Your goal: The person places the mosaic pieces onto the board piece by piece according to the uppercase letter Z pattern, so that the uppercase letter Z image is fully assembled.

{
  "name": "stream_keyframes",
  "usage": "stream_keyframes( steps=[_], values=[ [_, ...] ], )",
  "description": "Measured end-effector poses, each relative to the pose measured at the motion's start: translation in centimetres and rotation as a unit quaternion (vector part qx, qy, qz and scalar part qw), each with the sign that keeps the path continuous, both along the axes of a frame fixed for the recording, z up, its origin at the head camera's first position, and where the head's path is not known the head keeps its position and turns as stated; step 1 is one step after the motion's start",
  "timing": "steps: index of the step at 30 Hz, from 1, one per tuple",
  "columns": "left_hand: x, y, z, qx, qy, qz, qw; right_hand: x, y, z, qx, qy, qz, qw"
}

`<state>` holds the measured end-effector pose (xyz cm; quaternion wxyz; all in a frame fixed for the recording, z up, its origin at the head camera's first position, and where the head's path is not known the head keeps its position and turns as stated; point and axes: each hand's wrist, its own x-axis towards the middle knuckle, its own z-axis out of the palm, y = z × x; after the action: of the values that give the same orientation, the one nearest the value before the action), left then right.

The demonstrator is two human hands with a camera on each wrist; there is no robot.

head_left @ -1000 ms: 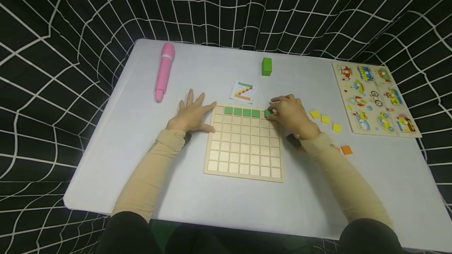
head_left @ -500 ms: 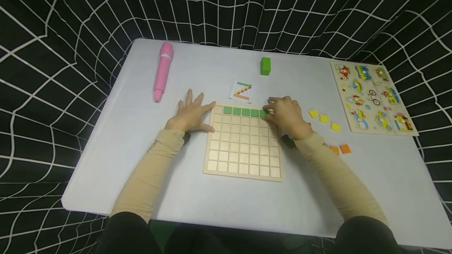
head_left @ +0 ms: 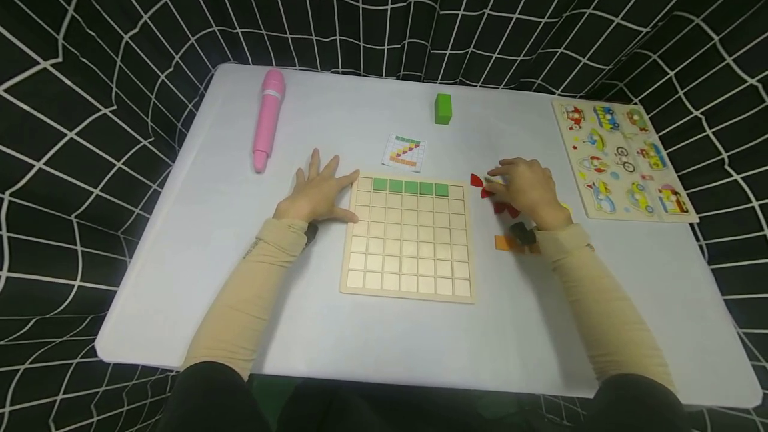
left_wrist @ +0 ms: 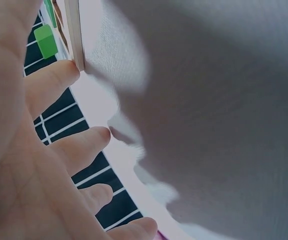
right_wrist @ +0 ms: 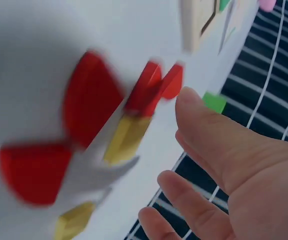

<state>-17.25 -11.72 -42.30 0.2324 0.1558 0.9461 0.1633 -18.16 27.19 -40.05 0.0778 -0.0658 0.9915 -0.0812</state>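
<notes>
My left hand (head_left: pixel 315 195) lies with its fingers spread at the left edge of a wooden grid board (head_left: pixel 408 235). In the left wrist view its index fingertip (left_wrist: pixel 71 70) touches the board's side. Several green square tiles (head_left: pixel 411 187) fill part of the board's top row. My right hand (head_left: pixel 528 189) is over loose pieces right of the board, its fingers lightly bent with nothing between them. By its thumb (right_wrist: pixel 189 97) lie red quarter-round tiles (right_wrist: pixel 91 102) and a yellow tile (right_wrist: pixel 126 137), partly hidden under the hand in the head view.
Orange tiles (head_left: pixel 503 243) lie near the right wrist. A pattern card (head_left: pixel 405 153) is above the board, with a green block (head_left: pixel 443 109) behind it. A pink toy microphone (head_left: pixel 267 119) is far left, a vehicle puzzle board (head_left: pixel 624 164) far right.
My right hand has let go of a green tile, now in the top row beside the others, and moved right to the red and yellow tiles. My left hand stays at the board's edge.
</notes>
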Motion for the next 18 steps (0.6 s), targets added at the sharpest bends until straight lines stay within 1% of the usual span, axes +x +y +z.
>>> stream_keyframes(
  steps=[4, 8, 13, 18],
  values=[
    [0.0, -0.1, 0.0, 0.005, -0.002, 0.0, 1.0, -0.1, 1.4, -0.3, -0.017, -0.022, -0.039, 0.9989],
    [0.1, 0.0, 0.0, 0.005, -0.001, -0.001, 1.0, 0.0, 2.8, -0.5, -0.02, -0.038, -0.06, 0.9973],
    [0.0, -0.1, 0.0, 0.008, 0.0, 0.001, 1.0, 0.0, 3.8, -0.7, -0.027, -0.043, -0.055, 0.9972],
    [-0.1, -0.2, 0.0, 0.01, -0.001, 0.002, 0.9999, 0.0, 3.3, -0.9, -0.039, -0.037, -0.041, 0.9977]
  ],
)
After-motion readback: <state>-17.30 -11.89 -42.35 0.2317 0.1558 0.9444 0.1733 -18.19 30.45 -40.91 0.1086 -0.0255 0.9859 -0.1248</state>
